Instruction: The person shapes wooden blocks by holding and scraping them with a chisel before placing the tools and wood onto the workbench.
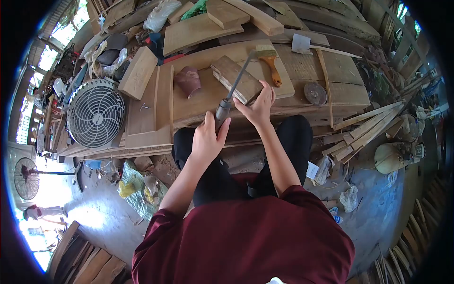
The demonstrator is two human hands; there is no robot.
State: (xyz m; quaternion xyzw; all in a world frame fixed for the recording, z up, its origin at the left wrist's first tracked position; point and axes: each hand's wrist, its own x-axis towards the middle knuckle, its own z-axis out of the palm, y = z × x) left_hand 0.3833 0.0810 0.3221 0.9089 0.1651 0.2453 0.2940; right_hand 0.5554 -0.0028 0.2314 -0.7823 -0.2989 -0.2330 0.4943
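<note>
My left hand (208, 136) is closed around the grey cylindrical handle of a long-shafted tool (223, 110). Its thin dark metal shaft points up and away, crossing over a short wooden block (236, 78). Whether it is a file or a screwdriver cannot be made out. My right hand (259, 108) grips the near right end of the block, thumb at the front edge and fingers on the far side. Pale, rough wood shows along the block's left edge. Just beyond it, a paintbrush (270, 66) with an orange handle lies on a board.
A reddish-brown cup (188, 81) lies left of the block, and a round disc (315, 93) rests to the right. A fan (96, 113) stands at the left end of the wooden workbench (347, 94). Stacked planks (203, 34) line the back; thin strips (366, 130) jut out at right.
</note>
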